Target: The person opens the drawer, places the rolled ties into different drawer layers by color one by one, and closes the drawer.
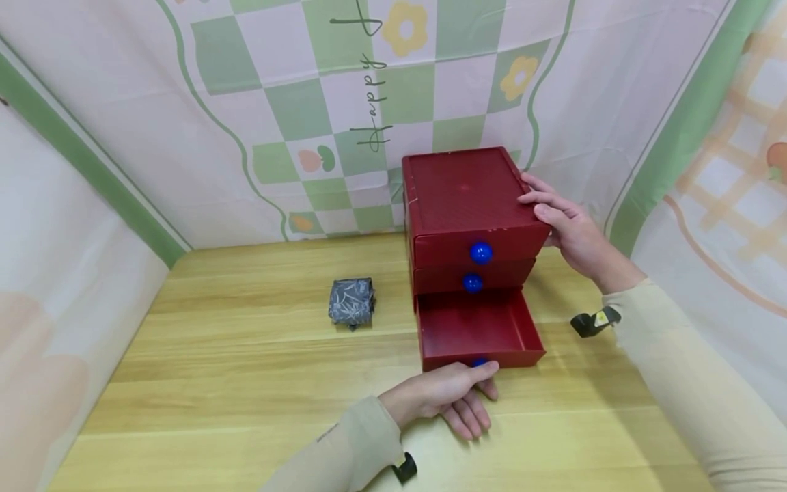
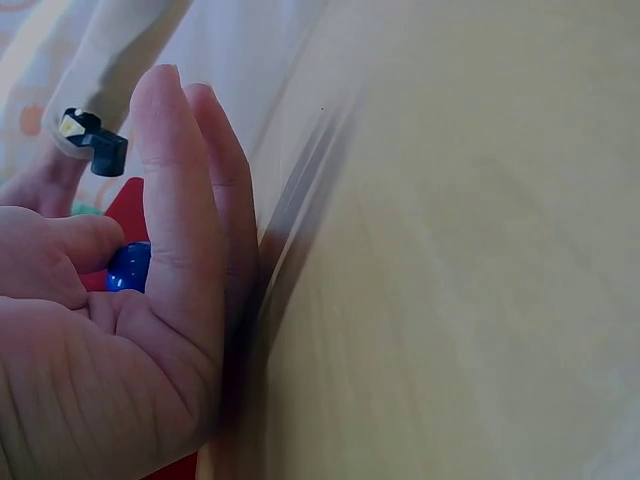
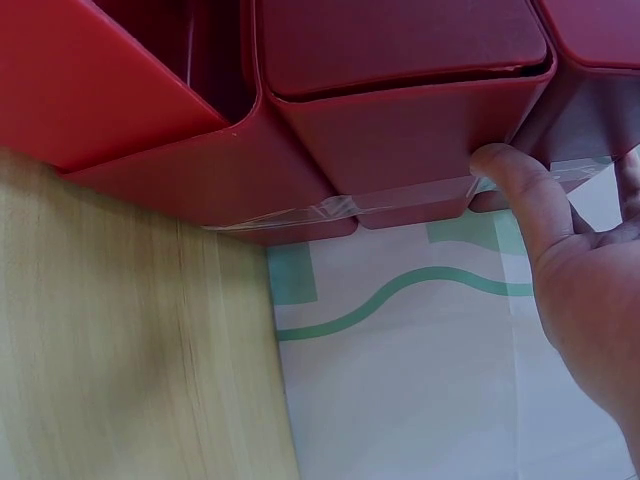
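A dark red cabinet [image 1: 467,191] of three stacked drawers stands on the table, each drawer front bearing a round blue knob. Its bottom drawer [image 1: 479,328] is pulled out, and the inside that shows is bare. My left hand [image 1: 458,396] is at that drawer's front, pinching the blue knob [image 2: 128,267] by the thumb, while other fingers stretch out beside it. Against the cabinet's upper right edge rests my right hand [image 1: 572,229], its fingers extended. In the right wrist view, the right thumb [image 3: 525,195] touches the red side wall.
A small dark grey folded packet [image 1: 352,302] with white line patterns lies on the wooden table [image 1: 246,355], left of the cabinet. Patterned cloth [image 1: 344,89] hangs behind and at both sides. Clear tape [image 3: 340,207] runs along the cabinet's side.
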Available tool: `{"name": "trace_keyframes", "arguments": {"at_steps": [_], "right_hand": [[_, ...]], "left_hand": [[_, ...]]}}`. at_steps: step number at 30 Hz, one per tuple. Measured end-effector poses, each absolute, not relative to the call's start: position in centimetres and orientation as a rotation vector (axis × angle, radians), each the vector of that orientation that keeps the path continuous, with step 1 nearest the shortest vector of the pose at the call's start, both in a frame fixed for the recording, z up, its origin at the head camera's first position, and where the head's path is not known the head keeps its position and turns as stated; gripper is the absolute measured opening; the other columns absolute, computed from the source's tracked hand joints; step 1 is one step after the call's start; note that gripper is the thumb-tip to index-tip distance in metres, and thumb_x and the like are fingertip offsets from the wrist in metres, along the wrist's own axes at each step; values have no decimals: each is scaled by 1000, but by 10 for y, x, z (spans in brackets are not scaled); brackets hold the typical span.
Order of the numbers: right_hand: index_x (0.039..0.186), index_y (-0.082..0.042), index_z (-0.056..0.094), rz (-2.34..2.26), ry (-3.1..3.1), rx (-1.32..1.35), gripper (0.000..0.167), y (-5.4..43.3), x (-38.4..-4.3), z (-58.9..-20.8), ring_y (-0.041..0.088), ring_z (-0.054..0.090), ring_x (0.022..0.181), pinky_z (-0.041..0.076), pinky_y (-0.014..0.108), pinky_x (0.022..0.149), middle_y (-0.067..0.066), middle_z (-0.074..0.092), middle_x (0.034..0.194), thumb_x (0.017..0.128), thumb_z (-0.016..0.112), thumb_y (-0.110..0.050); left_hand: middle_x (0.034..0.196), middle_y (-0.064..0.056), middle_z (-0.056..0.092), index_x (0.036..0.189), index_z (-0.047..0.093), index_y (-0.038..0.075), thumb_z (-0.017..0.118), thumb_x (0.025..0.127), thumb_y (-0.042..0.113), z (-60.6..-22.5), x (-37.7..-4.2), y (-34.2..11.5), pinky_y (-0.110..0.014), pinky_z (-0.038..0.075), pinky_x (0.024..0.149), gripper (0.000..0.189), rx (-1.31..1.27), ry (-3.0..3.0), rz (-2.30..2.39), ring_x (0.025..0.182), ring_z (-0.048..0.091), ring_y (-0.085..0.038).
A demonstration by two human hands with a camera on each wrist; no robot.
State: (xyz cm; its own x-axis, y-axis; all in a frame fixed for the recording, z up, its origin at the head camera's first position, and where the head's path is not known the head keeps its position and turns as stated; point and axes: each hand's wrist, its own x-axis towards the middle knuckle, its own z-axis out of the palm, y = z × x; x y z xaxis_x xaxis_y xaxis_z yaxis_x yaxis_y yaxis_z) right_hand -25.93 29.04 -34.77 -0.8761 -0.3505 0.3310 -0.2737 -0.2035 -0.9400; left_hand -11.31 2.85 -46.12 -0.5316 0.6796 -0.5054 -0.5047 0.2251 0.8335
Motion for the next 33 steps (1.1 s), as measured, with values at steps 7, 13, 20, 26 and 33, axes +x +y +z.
{"name": "trace_keyframes", "arguments": {"at_steps": [7,13,20,26,33], "right_hand": [[131,-3,65,-2276,1943,-764,30,290,-259,-348,27,24,146,60,28,70,1,21,166,107,48,-9],[131,-4,65,-2275,1938,-769,30,290,-259,-347,27,25,145,60,28,70,1,21,166,107,48,-10],[131,-3,66,-2276,1933,-773,30,290,-259,-346,27,25,146,60,28,70,1,21,166,107,48,-10],[131,-3,65,-2277,1924,-776,30,289,-259,-347,26,24,146,60,28,70,1,21,166,107,48,-10],[131,-3,65,-2278,1922,-773,30,289,-259,-347,26,25,146,60,28,70,1,20,167,107,49,-10]], "left_hand": [[69,-14,68,103,65,6,48,100,62,-460,-111,28,-34,55,43,58,178,1503,1508,48,64,-19],[70,-13,68,104,65,7,48,100,62,-460,-110,28,-34,56,44,58,176,1488,1504,49,64,-18],[70,-13,68,105,65,7,48,100,62,-461,-109,29,-34,56,44,58,181,1479,1500,49,64,-18],[70,-12,68,104,65,7,47,100,63,-462,-109,28,-33,56,44,59,189,1460,1488,49,64,-18],[70,-12,68,103,65,7,48,101,62,-462,-108,25,-32,55,44,57,195,1439,1489,49,64,-17]]}}
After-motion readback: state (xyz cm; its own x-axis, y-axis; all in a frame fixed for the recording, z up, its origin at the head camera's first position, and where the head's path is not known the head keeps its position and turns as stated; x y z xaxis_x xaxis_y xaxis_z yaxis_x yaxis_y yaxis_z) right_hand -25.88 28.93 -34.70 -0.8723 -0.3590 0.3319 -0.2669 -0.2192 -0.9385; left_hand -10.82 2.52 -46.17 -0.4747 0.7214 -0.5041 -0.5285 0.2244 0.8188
